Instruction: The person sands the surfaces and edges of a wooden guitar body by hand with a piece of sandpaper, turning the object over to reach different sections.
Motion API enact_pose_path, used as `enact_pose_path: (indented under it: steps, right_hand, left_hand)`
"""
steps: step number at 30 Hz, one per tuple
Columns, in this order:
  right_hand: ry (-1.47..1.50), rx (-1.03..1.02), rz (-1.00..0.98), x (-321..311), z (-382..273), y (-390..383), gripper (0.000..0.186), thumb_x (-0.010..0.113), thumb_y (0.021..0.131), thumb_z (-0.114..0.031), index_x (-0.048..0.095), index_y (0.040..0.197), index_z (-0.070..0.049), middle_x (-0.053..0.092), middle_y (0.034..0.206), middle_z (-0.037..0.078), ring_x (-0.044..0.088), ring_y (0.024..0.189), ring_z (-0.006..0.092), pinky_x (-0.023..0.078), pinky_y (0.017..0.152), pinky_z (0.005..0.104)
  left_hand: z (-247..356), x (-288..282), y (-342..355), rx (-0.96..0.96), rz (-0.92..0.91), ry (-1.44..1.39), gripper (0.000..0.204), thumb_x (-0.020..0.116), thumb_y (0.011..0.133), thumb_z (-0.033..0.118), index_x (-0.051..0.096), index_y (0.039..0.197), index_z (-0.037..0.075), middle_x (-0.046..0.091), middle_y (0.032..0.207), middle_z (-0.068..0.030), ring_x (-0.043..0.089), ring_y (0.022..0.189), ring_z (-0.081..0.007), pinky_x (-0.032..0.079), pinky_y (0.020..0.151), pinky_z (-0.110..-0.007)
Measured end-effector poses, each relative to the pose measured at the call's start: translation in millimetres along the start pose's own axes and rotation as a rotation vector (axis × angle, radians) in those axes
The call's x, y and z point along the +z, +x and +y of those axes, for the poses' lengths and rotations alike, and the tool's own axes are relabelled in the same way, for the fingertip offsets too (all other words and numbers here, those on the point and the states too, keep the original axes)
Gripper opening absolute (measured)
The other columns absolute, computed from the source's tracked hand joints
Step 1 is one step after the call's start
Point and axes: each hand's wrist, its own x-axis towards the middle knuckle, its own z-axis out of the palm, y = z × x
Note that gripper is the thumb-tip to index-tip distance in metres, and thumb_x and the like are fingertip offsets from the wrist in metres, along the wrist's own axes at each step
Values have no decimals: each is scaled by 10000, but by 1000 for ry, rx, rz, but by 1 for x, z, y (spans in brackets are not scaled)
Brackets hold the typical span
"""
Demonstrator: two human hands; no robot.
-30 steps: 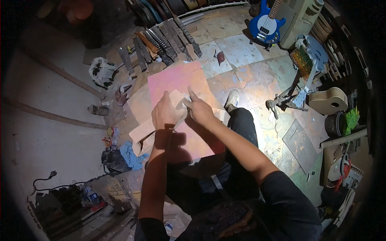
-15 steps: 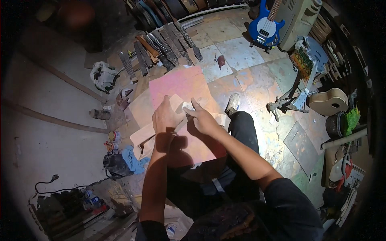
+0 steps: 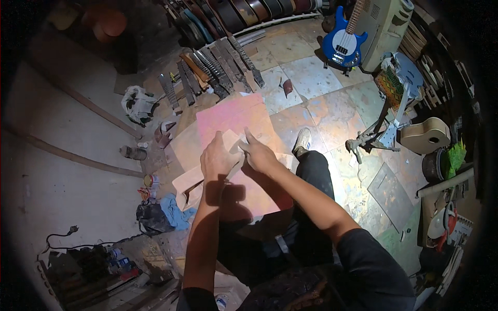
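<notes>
A pink-and-orange board lies across my lap. Over it, my left hand is closed around a pale, bare wooden piece, whose full shape my fingers hide. My right hand meets it from the right, fingers curled and thumb pointing up. Something small and pale sits in its grip against the wood; I cannot make out its kind. Below and left of my left hand, a pale wooden part with a dark slot rests on the board's edge. Whether it joins the held piece is hidden.
Several guitar necks lie on the floor ahead. A blue electric bass stands at the far right, and an unfinished guitar body nearer. At left are a blue cloth, a black bag and a dark bottle.
My right hand has shifted slightly against the pale wooden piece, and the whitish thing in its fingers shows less. The whole view has moved a little; my left hand keeps its hold.
</notes>
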Motion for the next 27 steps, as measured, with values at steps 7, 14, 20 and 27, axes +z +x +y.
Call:
enact_pose_path:
  steps: [7,14,20,27]
  right_hand:
    - [-230,9,-387,-59,-36,36,490,523,992,-199,557,1481,-216,475,1552,233,653,1204,421,565,943,464]
    - [218,-147,93,-104,-7,48,510,649,938,-184,586,1408,0,679,1290,260,674,1178,390,535,1006,429]
    - [333,-228,99,-144,-75,-17,544,708,932,-297,618,1407,-47,705,1198,236,685,1103,398,537,951,453]
    - [180,-210,112,-129,-98,-35,323,656,983,-293,728,1212,-77,733,1103,177,710,1010,357,554,886,434]
  left_hand:
    - [-18,-15,11,-63,-64,87,743,873,661,387,577,1242,32,729,1041,-256,704,994,-454,563,853,-528]
    - [-28,-54,-26,25,56,-110,862,946,600,349,557,1284,-2,723,1116,-272,700,1056,-436,563,885,-480]
    - [-29,-55,-83,-19,209,-617,666,964,647,163,556,1154,19,702,1040,-119,691,973,-248,564,865,-401]
    - [-44,-6,-113,-20,564,-724,683,972,661,119,557,1197,39,617,1178,-115,629,1060,-232,537,923,-391]
